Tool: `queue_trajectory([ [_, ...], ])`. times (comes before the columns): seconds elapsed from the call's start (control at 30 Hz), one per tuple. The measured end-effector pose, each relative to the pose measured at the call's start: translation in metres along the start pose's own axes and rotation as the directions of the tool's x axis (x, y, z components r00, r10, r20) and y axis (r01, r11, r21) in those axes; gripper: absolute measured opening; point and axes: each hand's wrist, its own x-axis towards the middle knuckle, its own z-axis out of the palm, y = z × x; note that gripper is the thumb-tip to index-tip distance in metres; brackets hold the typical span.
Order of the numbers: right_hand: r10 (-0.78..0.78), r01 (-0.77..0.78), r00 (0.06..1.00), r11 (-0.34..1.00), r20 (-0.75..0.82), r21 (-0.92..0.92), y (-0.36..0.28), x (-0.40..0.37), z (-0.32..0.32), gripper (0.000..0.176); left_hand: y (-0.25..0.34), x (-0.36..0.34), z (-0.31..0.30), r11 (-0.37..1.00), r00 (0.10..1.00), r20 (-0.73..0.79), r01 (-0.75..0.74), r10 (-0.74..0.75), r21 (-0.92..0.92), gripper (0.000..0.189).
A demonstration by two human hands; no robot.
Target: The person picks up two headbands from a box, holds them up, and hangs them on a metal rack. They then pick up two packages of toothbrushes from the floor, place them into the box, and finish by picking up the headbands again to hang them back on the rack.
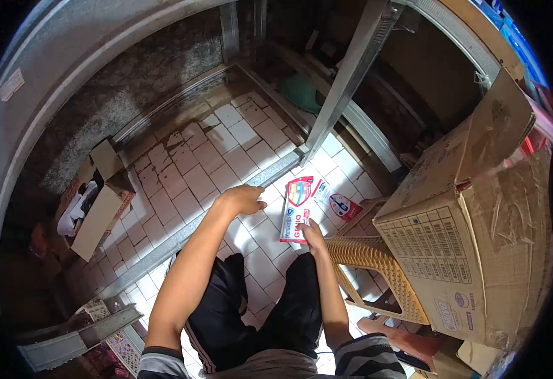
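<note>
My right hand (313,237) grips the lower end of a white and red toothbrush pack (297,211) marked GENIO, with the thumb over its front. Toothbrushes in several colours show through the window at the pack's upper end. Just right of it is a second red and white pack (341,205) with a blue-toned picture, close to the stool's edge. To the left of the packs, my left hand (243,199) reaches over the tiles with nothing visible in it. Its thumb and forefinger are apart, and the other fingers are partly hidden.
A tan plastic stool (387,284) stands at my right, beside a large cardboard carton (479,246) with printed labels. An open cardboard box (103,211) with cloth-like contents sits at the left. A metal sill (194,227) crosses the tiled floor, meeting an upright frame post (346,82).
</note>
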Motion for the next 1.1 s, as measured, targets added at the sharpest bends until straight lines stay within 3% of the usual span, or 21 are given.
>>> queue_trajectory([
  [0.13, -0.08, 0.044, 0.99, 0.953, 0.112, 0.298, -0.011, -0.043, 0.019, 0.042, 0.002, 0.004, 0.005, 0.997, 0.999, -0.01, -0.047, 0.047, -0.059, 0.066],
  [0.3, -0.145, 0.021, 0.937, 0.932, 0.318, 0.363, -0.051, -0.086, 0.058, 0.044, 0.034, -0.017, -0.014, 0.966, 0.991, -0.096, -0.112, 0.091, -0.235, 0.069],
  [0.4, -0.204, 0.058, 0.893, 0.936, 0.401, 0.346, -0.052, -0.078, 0.06, 0.049, 0.009, 0.018, 0.016, 0.788, 0.84, -0.47, -0.474, 0.271, -0.392, 0.067],
  [0.43, -0.228, 0.078, 0.853, 0.945, 0.469, 0.317, -0.049, -0.066, 0.055, 0.053, 0.013, 0.018, 0.01, 0.71, 0.92, -0.36, -0.358, 0.157, -0.607, 0.075],
  [0.53, -0.287, -0.071, 0.668, 0.894, 0.687, 0.443, -0.061, -0.045, 0.029, 0.057, 0.014, 0.011, 0.005, 0.605, 0.879, -0.433, -0.457, 0.198, -0.652, 0.072],
  [0.57, -0.356, -0.125, 0.564, 0.855, 0.745, 0.503, -0.035, 0.004, 0.008, 0.056, 0.013, 0.01, 0.005, 0.644, 0.874, -0.459, -0.446, 0.163, -0.622, 0.07],
  [0.6, -0.233, 0.001, 0.773, 0.93, 0.59, 0.366, -0.053, 0.007, 0.011, 0.053, 0.013, 0.009, 0.006, 0.68, 0.867, -0.483, -0.43, 0.125, -0.594, 0.068],
  [0.63, -0.15, 0.109, 0.939, 0.983, 0.309, 0.146, -0.054, 0.025, 0.01, 0.049, 0.015, 0.005, 0.005, 0.715, 0.857, -0.507, -0.409, 0.088, -0.567, 0.067],
  [0.67, -0.171, 0.167, 0.985, 0.975, -0.016, -0.147, -0.048, 0.043, 0.008, 0.047, 0.016, 0.002, 0.005, 0.75, 0.874, -0.477, -0.375, 0.091, -0.545, 0.069],
  [0.7, -0.363, 0.236, 0.919, 0.817, -0.151, -0.526, 0.027, 0.142, -0.039, 0.049, 0.022, -0.009, -0.001, 0.784, 0.889, -0.449, -0.341, 0.09, -0.519, 0.071],
  [0.73, -0.393, 0.135, 0.889, 0.715, -0.235, -0.686, 0.018, 0.142, -0.042, 0.055, 0.024, -0.015, -0.006, 0.82, 0.902, -0.424, -0.305, 0.085, -0.485, 0.074],
  [0.77, -0.419, -0.004, 0.851, 0.597, -0.317, -0.802, 0.006, 0.139, -0.044, 0.062, 0.008, 0.008, 0.017, 0.833, 0.808, -0.572, -0.41, 0.143, -0.372, 0.076],
  [0.8, -0.498, 0.053, 0.836, 0.491, -0.231, -0.87, 0.025, 0.173, -0.072, 0.072, 0.015, -0.003, 0.002, 0.822, 0.9, -0.417, -0.332, 0.129, -0.463, 0.075],
  [0.83, -0.579, 0.012, 0.78, 0.392, -0.237, -0.92, 0.038, 0.179, -0.083, 0.079, 0.016, -0.006, 0.001, 0.821, 0.884, -0.441, -0.365, 0.157, -0.44, 0.073],
  [0.87, -0.336, -0.096, 0.906, 0.428, -0.257, -0.898, -0.017, 0.123, -0.058, 0.083, 0.016, -0.006, 0.002, 0.818, 0.866, -0.464, -0.399, 0.187, -0.415, 0.071],
  [1.03, -0.447, -0.005, 0.885, 0.276, -0.133, -0.961, 0.04, 0.145, -0.063, 0.073, 0.025, -0.007, -0.004, 0.84, 0.909, -0.382, -0.334, 0.167, -0.428, 0.055],
  [1.1, -0.366, -0.045, 0.92, 0.256, -0.14, -0.966, 0.028, 0.114, -0.039, 0.065, 0.022, -0.001, -0.002, 0.844, 0.907, -0.377, -0.347, 0.19, -0.41, 0.057],
])
